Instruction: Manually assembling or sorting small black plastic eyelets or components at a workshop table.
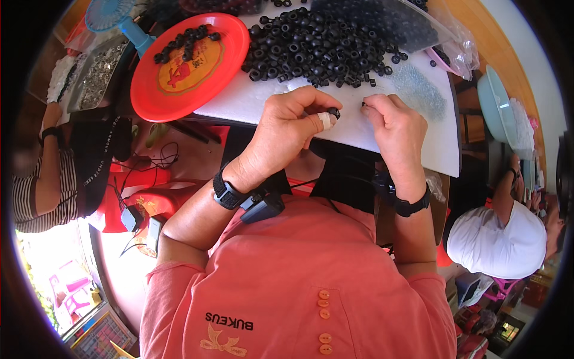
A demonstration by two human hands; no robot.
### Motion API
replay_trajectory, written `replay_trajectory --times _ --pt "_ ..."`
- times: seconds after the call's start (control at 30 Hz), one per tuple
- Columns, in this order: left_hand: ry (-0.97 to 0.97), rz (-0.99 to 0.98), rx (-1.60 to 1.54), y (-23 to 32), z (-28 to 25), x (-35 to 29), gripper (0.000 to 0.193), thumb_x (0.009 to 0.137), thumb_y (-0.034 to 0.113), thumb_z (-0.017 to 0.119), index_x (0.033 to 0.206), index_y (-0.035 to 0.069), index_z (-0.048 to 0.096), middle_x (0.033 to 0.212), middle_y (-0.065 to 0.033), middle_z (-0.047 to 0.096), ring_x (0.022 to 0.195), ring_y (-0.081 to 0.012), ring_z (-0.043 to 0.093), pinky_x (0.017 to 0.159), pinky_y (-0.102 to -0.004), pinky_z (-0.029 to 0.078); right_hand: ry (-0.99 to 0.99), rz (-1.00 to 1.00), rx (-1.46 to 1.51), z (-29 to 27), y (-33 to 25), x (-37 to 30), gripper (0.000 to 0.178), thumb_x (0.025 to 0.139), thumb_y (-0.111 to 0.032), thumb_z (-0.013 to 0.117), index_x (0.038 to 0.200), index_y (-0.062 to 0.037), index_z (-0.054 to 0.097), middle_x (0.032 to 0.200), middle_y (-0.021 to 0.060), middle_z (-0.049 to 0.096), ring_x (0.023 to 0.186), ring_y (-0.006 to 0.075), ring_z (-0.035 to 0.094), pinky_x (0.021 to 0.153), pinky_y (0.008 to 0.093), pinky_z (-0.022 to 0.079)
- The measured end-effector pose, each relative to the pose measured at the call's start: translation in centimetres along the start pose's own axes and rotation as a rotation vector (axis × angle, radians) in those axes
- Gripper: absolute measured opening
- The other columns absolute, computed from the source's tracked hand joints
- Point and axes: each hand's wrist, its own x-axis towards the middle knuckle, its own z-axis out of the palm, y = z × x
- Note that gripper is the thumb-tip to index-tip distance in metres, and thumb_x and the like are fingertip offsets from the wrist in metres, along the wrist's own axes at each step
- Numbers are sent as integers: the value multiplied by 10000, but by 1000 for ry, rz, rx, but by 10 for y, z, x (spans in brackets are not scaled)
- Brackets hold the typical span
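Between the thumb and index finger of my left hand (288, 127) is a small black ring-shaped part (335, 112); a white strip is wrapped round that thumb. My right hand (396, 127) is a short way to the right, its fingertips pinched on a tiny dark thing too small to name. Both hands are above the near edge of a white work surface (359, 128). Just beyond them lies a big heap of black ring-shaped parts (317, 45). Small clear bits (421, 93) are scattered beyond my right hand.
A red round plate (142, 90) with several black parts stands left of the heap. A clear plastic box (412, 27) is behind it, a pale blue basin (496, 105) at the right. People sit on both sides; cables (158, 158) hang at the lower left.
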Motion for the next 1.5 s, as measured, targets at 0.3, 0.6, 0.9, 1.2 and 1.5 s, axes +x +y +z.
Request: replay_trajectory --times 0.3,0.6,0.9,1.2,1.5 --pt "-36 6 -22 -3 -3 2 182 930 21 663 1103 7 717 865 7 662 569 -28 475 526 -190 376 50 -148 -273 9 -2 4 85 778 -117 728 811 -84 656 814 73 600 739 269 629 645 403 471" --pt "-38 -57 -118 -6 -8 4 189 919 10 667 1101 -29 702 942 -52 674 613 -60 519 539 -197 407 79 -128 -247 10 0 1 84 779 -77 701 843 -72 646 871 77 607 777 265 624 690 392 459" --pt "-17 -54 -99 1 -4 3 193 905 18 692 1092 -29 701 949 -38 680 605 -61 518 543 -203 406 74 -151 -184 10 3 3 99 784 -71 704 856 -77 637 872 81 606 809 277 619 705 407 446" --pt "-5 -12 -218 1 -3 4 200 900 39 669 1086 -9 724 782 -10 634 551 -55 535 489 -217 404 85 -172 -241 14 0 2 78 809 -99 682 821 -63 613 855 77 596 815 270 603 722 399 437" --pt "-63 -93 -252 4 6 10 227 932 -10 622 1143 -66 686 948 -108 680 646 -95 555 561 -214 461 99 -181 -200 13 1 -2 83 812 -73 682 884 -60 643 880 77 595 856 269 593 743 396 429"
